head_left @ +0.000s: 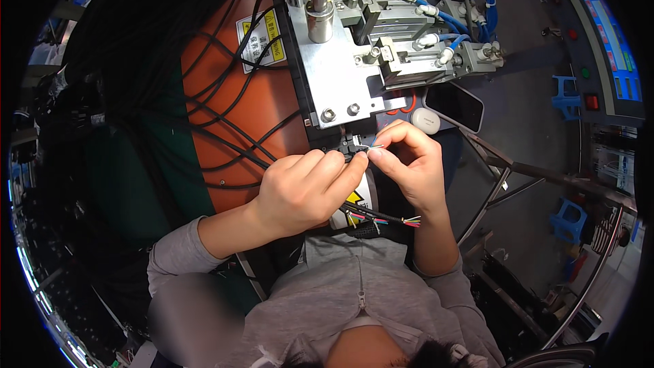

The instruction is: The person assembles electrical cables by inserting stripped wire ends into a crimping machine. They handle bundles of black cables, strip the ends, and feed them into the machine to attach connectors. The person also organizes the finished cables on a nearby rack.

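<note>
A rectangular yellow-and-white warning label (259,40) sits on the orange panel, crossed by black cables. A second yellow warning sticker (355,199) shows partly below the hands, perhaps triangular. At upper right a slanted control screen (614,44) glows blue with coloured blocks. A dark phone screen (455,104) lies beside the metal fixture.

Both forearms come up from the lower edge in grey sleeves pushed back from the wrists and meet in the middle of the view. The left hand (303,191) lies knuckles up with its fingers curled, thumb and forefinger pressed together at the tips. The right hand (409,160) faces it, wrist bent, fingers arched over and its thumb and forefinger pinched shut, their tips almost touching those of the left.
</note>
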Demonstrator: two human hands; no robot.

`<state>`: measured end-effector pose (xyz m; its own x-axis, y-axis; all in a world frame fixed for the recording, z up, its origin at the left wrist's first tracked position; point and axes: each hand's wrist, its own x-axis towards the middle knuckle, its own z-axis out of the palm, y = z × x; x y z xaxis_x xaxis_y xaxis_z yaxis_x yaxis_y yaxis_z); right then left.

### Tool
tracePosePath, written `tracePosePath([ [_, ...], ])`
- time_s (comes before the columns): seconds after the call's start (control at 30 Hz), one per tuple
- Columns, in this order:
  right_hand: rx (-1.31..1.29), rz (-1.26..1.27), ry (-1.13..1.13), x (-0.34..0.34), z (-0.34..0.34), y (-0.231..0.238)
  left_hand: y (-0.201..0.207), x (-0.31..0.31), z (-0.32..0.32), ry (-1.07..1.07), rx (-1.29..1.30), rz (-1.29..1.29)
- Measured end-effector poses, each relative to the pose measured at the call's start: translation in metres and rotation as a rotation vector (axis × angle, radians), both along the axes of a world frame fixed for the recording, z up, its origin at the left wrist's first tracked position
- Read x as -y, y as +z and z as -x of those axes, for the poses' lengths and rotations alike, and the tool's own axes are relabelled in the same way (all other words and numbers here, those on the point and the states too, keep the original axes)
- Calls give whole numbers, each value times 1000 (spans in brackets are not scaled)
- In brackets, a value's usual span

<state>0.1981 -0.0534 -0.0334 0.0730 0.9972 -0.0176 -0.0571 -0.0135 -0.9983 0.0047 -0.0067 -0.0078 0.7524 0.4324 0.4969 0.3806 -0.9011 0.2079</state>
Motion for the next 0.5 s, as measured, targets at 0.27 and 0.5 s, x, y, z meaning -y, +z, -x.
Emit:
tracePosePath([
  [0.27, 275, -126, -48, -8, 3, 0, -4, 1, -2, 18, -47, 1],
  [0.5, 699, -340, -149, -15, 17, -3, 0, 4, -7, 118, -183, -46],
])
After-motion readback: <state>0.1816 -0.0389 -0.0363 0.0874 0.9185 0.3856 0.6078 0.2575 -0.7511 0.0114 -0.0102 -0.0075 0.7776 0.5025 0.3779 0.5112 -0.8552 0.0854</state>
